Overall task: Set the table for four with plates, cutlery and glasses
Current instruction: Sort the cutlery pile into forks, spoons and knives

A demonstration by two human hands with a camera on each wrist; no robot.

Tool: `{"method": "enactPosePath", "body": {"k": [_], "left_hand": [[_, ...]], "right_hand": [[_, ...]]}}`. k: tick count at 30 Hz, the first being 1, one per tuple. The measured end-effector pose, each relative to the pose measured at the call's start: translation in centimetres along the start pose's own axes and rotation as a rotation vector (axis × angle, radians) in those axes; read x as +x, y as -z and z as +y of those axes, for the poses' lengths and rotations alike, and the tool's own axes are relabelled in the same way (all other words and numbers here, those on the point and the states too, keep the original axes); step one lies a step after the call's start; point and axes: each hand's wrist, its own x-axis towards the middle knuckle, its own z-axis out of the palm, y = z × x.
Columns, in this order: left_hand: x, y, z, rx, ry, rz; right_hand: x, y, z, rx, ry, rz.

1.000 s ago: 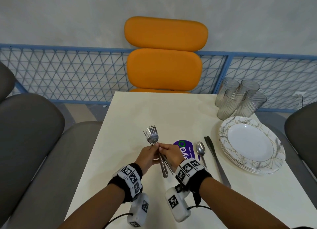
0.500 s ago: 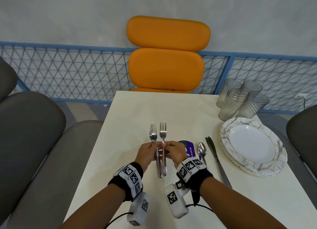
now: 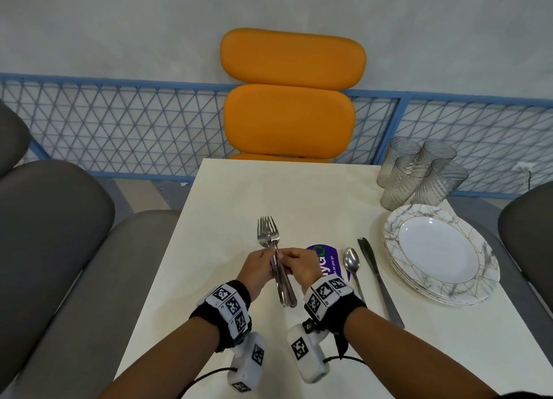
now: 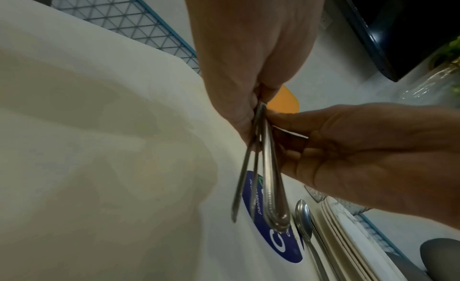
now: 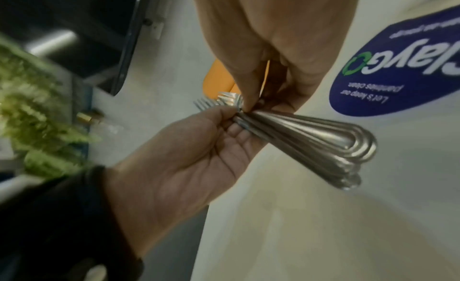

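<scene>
Several steel forks (image 3: 273,249) are bunched together above the cream table (image 3: 239,195), tines pointing away from me. My left hand (image 3: 267,257) pinches their necks from the left, and my right hand (image 3: 286,258) pinches them from the right. The left wrist view shows the fork handles (image 4: 270,186) hanging down between both hands. In the right wrist view the handles (image 5: 313,141) lie stacked, slightly fanned. A spoon (image 3: 351,262) and a knife (image 3: 377,280) lie to the right. A stack of marbled plates (image 3: 443,253) and several ribbed glasses (image 3: 419,174) stand at the right edge.
A purple round sticker (image 3: 327,261) is on the table beside my right hand. An orange chair (image 3: 290,99) stands at the far end, with grey seats (image 3: 54,234) on the left and one (image 3: 529,237) on the right. A blue mesh railing (image 3: 119,129) runs behind.
The forks were spread into two side-by-side heads half a second ago; now they are drawn together into one bunch. Both hands stay at nearly the same spot.
</scene>
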Motion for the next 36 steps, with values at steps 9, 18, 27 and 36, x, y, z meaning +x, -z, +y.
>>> {"method": "enactPosePath", "body": {"k": [9,18,27,36], "left_hand": [[0.1,0.1,0.0,-0.109,-0.002,-0.012],[0.3,0.0,0.0,-0.173,0.039,-0.059],[0.5,-0.2,0.8,-0.196,0.084,-0.119],[1.5,-0.5,1.3,-0.182,0.098,-0.177]], "right_hand": [[-0.1,0.3,0.2,0.219,0.007,0.013],[0.1,-0.2,-0.2,-0.212,0.193,-0.016],[1.0,0.4,-0.6,-0.268,0.124,0.002],[0.1,1.4,-1.4,0.114,0.088,-0.115]]}}
